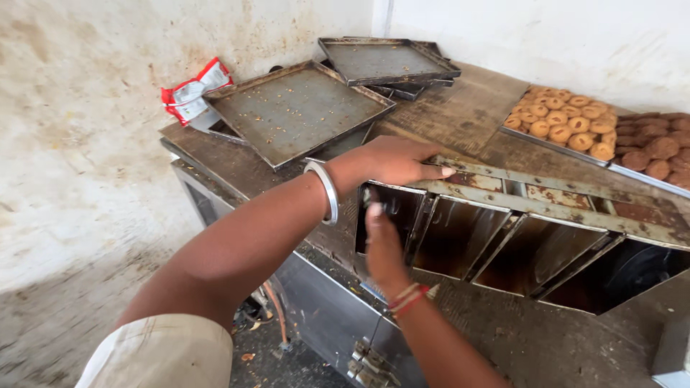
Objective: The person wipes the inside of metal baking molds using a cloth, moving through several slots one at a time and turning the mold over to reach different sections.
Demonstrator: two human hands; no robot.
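Here, the left hand lies flat, fingers extended, on the rusty metal frame at the desk's front edge. The right hand reaches beneath it; its grip cannot be told. Behind sit empty baking trays and biscuit trays.

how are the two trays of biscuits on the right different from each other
The nearer tray's biscuits are pale golden; the far-right tray's biscuits are dark brown. The golden batch shows whole in view; the dark batch runs off the frame edge. Both are round and lie flat on metal trays on the wooden top.
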